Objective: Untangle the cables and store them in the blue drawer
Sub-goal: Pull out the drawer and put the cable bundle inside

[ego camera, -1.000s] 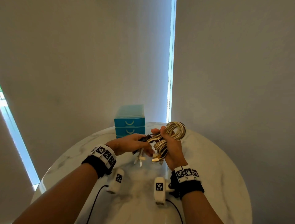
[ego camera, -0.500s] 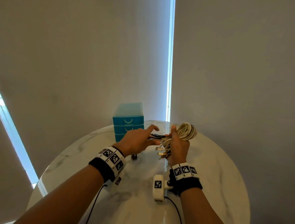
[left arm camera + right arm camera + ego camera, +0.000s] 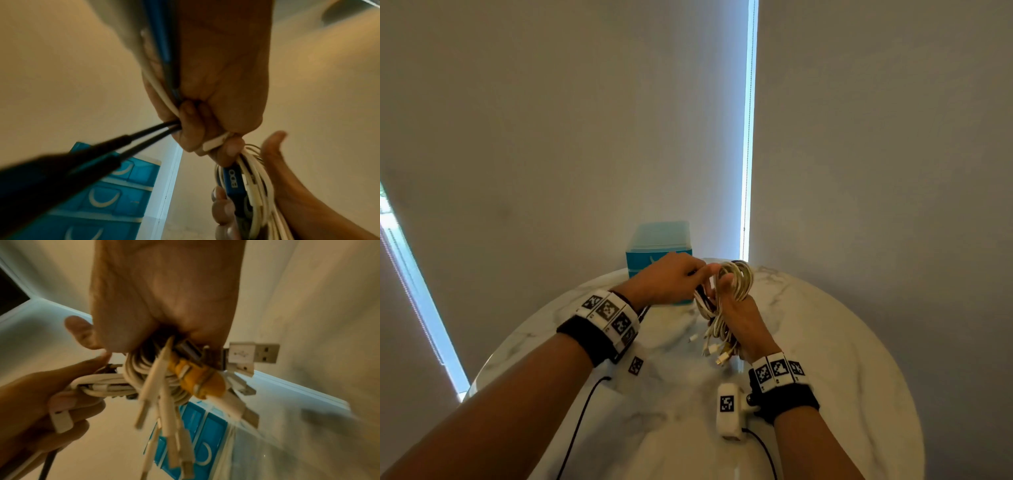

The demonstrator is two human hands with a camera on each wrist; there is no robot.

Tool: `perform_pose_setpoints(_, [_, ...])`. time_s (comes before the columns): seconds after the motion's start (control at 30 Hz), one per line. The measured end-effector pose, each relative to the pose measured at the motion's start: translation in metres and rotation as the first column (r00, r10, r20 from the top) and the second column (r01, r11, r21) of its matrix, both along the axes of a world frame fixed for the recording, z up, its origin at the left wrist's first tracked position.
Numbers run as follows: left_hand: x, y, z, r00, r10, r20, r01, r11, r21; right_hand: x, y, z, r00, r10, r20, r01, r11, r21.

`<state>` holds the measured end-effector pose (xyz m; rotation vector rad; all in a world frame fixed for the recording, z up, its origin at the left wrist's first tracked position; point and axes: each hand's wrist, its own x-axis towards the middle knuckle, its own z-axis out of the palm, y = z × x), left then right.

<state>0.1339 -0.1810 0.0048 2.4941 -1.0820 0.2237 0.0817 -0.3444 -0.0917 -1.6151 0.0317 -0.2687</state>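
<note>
My right hand (image 3: 736,308) grips a coiled bundle of white cables (image 3: 736,281) upright above the marble table (image 3: 842,359), plug ends (image 3: 717,353) dangling below. In the right wrist view the bundle (image 3: 144,381) shows a yellow-orange connector (image 3: 197,379) and USB plugs (image 3: 255,353). My left hand (image 3: 674,277) pinches strands at the bundle's left side. In the left wrist view its fingers (image 3: 191,126) curl round a black cable (image 3: 123,141), a white cable (image 3: 160,91) and a blue strap (image 3: 232,181). The blue drawer unit (image 3: 654,246) stands behind the hands, drawers closed.
The round table's far edge meets pale window blinds (image 3: 585,137) with a bright gap (image 3: 748,137) between them. Wrist cameras (image 3: 729,407) and their black leads (image 3: 582,418) hang over the near half of the table.
My left hand went from spread fingers to pinching cables at the bundle. The right hand has lifted the bundle up and away, closer to the drawer unit.
</note>
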Motion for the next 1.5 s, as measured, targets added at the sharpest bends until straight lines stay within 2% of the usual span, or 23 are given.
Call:
perform_pose_setpoints(0.1, [0.004,0.008,0.005,0.994,0.046,-0.1,-0.048,0.999,-0.017,-0.002,0.008,0.003,0.996,0.083,0.019,-0.081,0.994,-0.076])
perform_pose_setpoints(0.2, [0.004,0.006,-0.002,0.987,0.095,-0.13,-0.092,0.995,0.025,-0.005,0.01,0.008,0.993,0.116,0.003,-0.115,0.987,-0.112])
perform_pose_setpoints(0.3, [0.002,0.0,-0.006,0.97,0.135,-0.202,-0.15,0.987,-0.061,-0.005,0.013,0.006,0.99,0.141,0.0,-0.139,0.977,-0.161])
perform_pose_setpoints(0.47, [-0.004,-0.012,-0.003,0.975,0.194,-0.107,-0.19,0.981,0.045,0.005,0.018,0.002,0.992,-0.005,-0.129,-0.013,0.991,-0.137])
perform_pose_setpoints(0.57, [-0.001,-0.016,-0.001,0.982,0.191,0.001,-0.191,0.982,-0.013,0.004,0.01,0.0,0.989,-0.062,-0.136,0.059,0.998,-0.024])
perform_pose_setpoints(0.67, [0.0,-0.019,-0.004,0.987,0.155,0.033,-0.151,0.984,-0.099,0.004,0.006,-0.003,0.99,-0.098,-0.098,0.102,0.994,0.044])
perform_pose_setpoints(0.77, [-0.001,-0.019,-0.014,0.986,0.14,-0.088,-0.16,0.94,-0.302,0.009,0.009,-0.005,0.994,-0.072,-0.081,0.084,0.984,0.155])
perform_pose_setpoints(0.9, [0.001,-0.018,-0.021,0.968,0.099,-0.228,-0.182,0.908,-0.377,0.006,0.007,-0.003,0.993,-0.073,-0.093,0.09,0.977,0.194])
perform_pose_setpoints(0.97, [0.003,-0.011,-0.015,0.961,0.079,-0.263,-0.179,0.908,-0.38,0.006,0.002,-0.004,0.987,-0.106,-0.12,0.135,0.953,0.271])
perform_pose_setpoints(1.03, [0.005,-0.002,-0.007,0.977,0.118,-0.177,-0.168,0.938,-0.302,0.007,-0.005,-0.005,0.977,-0.152,-0.15,0.196,0.918,0.344])
perform_pose_setpoints(1.1, [0.004,0.001,-0.001,0.979,0.123,-0.164,-0.16,0.958,-0.239,0.008,-0.007,-0.007,0.977,-0.144,-0.154,0.196,0.895,0.401])
perform_pose_setpoints(1.27, [0.004,-0.005,-0.001,0.959,0.112,-0.259,-0.185,0.944,-0.274,0.003,-0.003,-0.004,0.993,0.083,-0.084,-0.024,0.835,0.549])
perform_pose_setpoints(1.37, [0.007,-0.002,-0.002,0.95,0.058,-0.308,-0.154,0.943,-0.297,-0.002,-0.002,0.001,0.983,0.18,-0.042,-0.135,0.853,0.505])
perform_pose_setpoints(1.5, [0.012,0.0,-0.007,0.956,0.031,-0.291,-0.103,0.967,-0.233,0.004,0.002,-0.001,0.993,0.116,-0.037,-0.099,0.948,0.304])
